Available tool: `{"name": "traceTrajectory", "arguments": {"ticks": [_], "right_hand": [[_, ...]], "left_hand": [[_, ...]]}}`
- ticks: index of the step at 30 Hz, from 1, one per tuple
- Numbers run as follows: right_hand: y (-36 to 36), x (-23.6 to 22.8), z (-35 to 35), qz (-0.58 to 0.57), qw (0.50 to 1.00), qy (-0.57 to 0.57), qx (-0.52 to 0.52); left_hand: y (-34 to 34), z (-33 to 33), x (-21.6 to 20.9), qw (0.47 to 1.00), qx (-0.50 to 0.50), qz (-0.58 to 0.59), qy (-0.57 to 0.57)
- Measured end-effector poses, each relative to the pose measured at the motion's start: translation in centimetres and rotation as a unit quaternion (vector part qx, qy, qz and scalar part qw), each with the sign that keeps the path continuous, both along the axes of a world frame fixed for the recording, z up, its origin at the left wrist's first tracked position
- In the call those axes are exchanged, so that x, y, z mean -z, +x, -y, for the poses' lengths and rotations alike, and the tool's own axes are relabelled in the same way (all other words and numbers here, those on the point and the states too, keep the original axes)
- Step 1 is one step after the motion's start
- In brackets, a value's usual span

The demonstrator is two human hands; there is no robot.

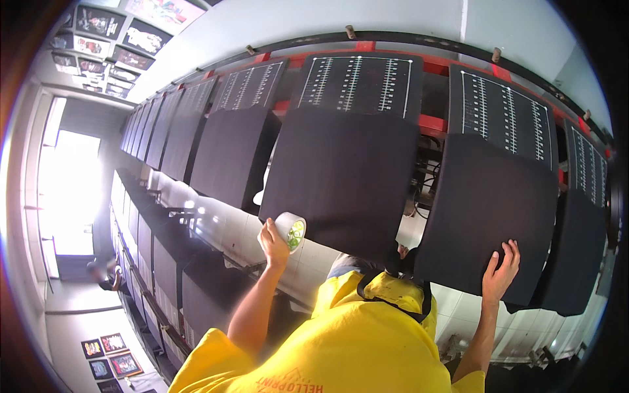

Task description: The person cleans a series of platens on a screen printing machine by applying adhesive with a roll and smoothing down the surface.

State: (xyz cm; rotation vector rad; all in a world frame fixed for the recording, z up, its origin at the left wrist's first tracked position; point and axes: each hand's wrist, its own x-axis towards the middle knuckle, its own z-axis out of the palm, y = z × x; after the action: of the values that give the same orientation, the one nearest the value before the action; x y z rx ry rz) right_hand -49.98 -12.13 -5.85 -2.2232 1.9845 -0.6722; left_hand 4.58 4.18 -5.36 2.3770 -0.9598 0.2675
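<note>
- A long row of dark boards [359,82] curves across the view on a red frame [431,123], their far parts marked with white scales; a black rail [419,40] runs beyond them.
- A second row [164,242] of black-topped stations stretches away at the left, where another person [108,278] stands near its far part.
- The person wears a yellow shirt [347,340] and stands close to the near edges of the boards.
- The middle cloth [344,177], black and mostly smooth, covers the near part of its board and leaves the white scales bare.
- The right cloth [488,209], also black, lies the same way on the next board, with a gap between the two.
- The right hand [503,272] rests on the right cloth near its near right corner; its grip is open, fingers spread, with hold of nothing.
- The left hand [274,247] has its grip closed around one side of the roll.
- The roll [291,233], pale with green print inside its core, is at the near left corner of the middle cloth (whether they touch, one cannot tell).
- Small pegs [350,31] stand along the rail.
</note>
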Motion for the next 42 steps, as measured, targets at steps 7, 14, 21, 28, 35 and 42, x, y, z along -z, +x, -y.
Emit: {"name": "traceTrajectory", "arguments": {"ticks": [7,14,21,28,35,42], "right_hand": [[0.4,-0.1,-0.1,-0.006,1.000,0.023,0.016],[0.3,-0.3,0.0,-0.032,0.999,0.009,0.008],[0.2,-0.1,0.4,-0.021,1.000,0.003,-0.004],[0.2,0.2,0.0,-0.023,1.000,0.012,0.013],[0.5,0.0,0.3,-0.024,1.000,0.017,0.003],[0.0,0.1,0.3,-0.023,1.000,0.014,-0.002]], "left_hand": [[2.9,7.9,-4.4,0.987,-0.032,-0.156,0.013],[4.3,20.8,-3.7,0.993,0.078,-0.090,-0.015],[6.0,24.0,-4.0,0.984,0.164,-0.064,0.011],[6.1,6.7,-1.6,0.988,0.053,-0.144,0.025],[16.8,1.2,0.3,0.964,0.117,0.236,0.037],[16.0,1.9,-3.7,0.975,0.143,-0.162,0.048]]}}
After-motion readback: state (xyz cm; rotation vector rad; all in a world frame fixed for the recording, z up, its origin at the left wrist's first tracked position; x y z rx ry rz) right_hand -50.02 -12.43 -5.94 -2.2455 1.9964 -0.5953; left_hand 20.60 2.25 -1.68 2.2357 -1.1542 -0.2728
